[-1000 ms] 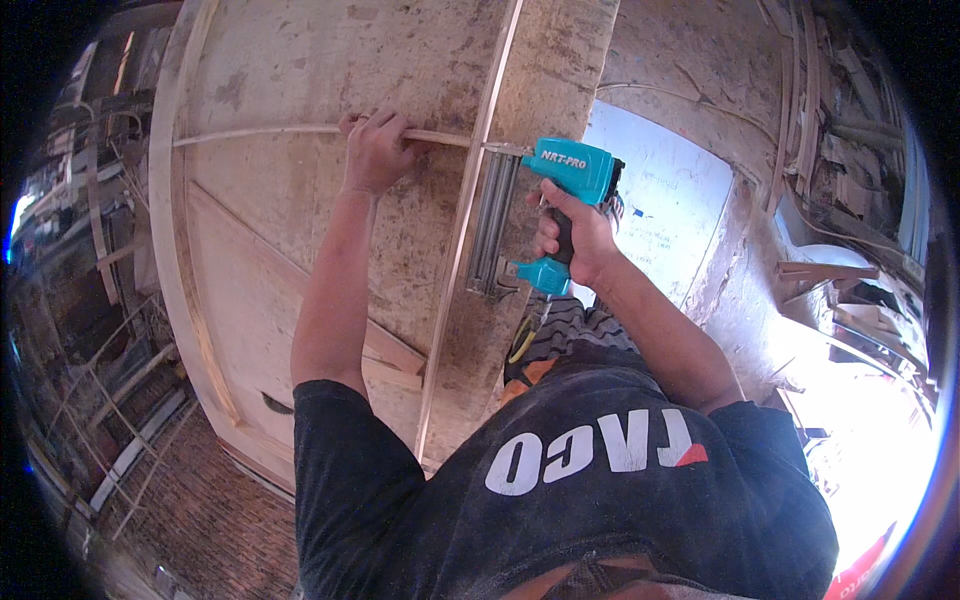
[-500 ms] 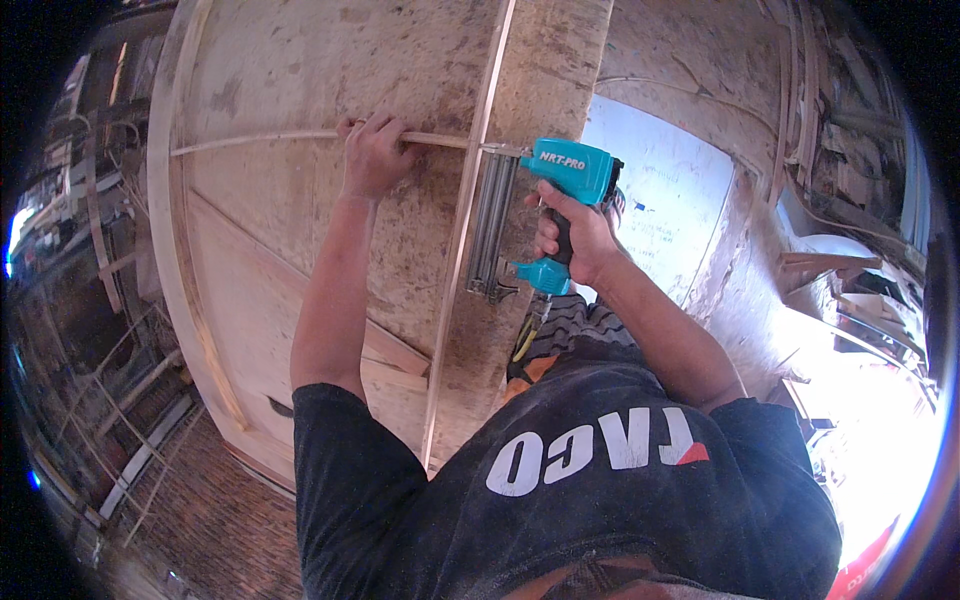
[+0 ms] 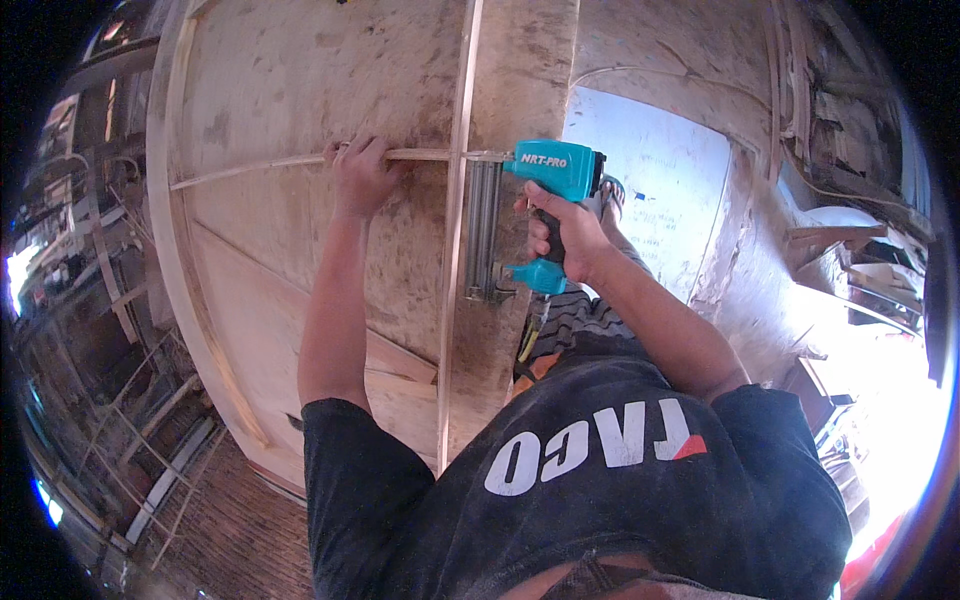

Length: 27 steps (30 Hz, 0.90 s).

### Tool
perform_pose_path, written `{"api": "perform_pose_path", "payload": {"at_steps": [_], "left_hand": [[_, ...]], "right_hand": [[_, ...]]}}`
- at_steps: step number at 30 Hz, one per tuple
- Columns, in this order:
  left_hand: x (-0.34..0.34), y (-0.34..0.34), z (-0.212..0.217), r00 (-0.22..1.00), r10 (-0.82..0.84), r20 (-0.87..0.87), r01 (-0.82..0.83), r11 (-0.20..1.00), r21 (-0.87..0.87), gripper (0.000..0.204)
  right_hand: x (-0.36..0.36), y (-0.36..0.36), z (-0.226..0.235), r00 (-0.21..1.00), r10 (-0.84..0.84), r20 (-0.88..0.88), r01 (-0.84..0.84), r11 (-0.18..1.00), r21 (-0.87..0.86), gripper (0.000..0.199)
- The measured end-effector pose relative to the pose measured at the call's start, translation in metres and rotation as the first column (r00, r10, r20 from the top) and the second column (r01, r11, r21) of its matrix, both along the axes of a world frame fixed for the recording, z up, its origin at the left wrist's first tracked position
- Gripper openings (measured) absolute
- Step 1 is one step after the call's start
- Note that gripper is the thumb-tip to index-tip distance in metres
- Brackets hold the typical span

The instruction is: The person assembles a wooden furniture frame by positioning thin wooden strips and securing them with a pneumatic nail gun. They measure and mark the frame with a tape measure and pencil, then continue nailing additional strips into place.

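Left hand [image 3: 362, 178]: fingers curled closed over the thin cross strip [image 3: 425, 155], long axis roughly 9-to-3 o'clock on the panel [image 3: 270, 110]. Right hand [image 3: 572, 232]: fingers wrapped tight round the teal nail gun [image 3: 552, 168] grip. Key relation: the strip's end meets the long strip [image 3: 462, 90] (runs 12-to-6) at 3 o'clock from the left fingers, the nearer hand; gun nose comes in from 3 (contact too small to tell). Versus half a second ago: strips and gun sit further toward 9 in view, grips unchanged.
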<state>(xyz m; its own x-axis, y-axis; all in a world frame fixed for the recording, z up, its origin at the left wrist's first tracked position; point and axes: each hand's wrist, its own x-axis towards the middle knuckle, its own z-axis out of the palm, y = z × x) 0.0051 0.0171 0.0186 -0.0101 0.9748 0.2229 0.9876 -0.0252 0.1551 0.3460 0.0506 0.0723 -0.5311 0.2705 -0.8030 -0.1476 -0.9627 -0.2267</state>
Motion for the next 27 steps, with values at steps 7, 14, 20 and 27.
{"api": "perform_pose_path", "payload": {"at_steps": [7,14,20,27], "left_hand": [[0.000,0.002,0.003,0.996,-0.008,0.090,0.012,0.999,-0.039,0.035],[0.003,0.001,0.008,0.994,-0.021,0.109,0.022,1.000,-0.001,0.032],[-0.002,-0.002,0.001,0.998,-0.018,0.062,0.018,1.000,0.000,0.030],[-0.001,-0.001,0.004,0.999,-0.027,0.045,0.027,1.000,0.013,0.028]], "right_hand": [[-0.003,0.000,-0.012,1.000,-0.008,0.029,0.009,0.999,-0.032,0.035],[-0.003,-0.001,-0.018,1.000,-0.022,0.023,0.023,0.999,-0.039,0.035],[-0.004,-0.001,-0.012,0.999,-0.022,0.030,0.022,1.000,-0.014,0.036],[-0.001,0.001,-0.016,0.999,-0.012,0.031,0.012,1.000,-0.011,0.035]]}}
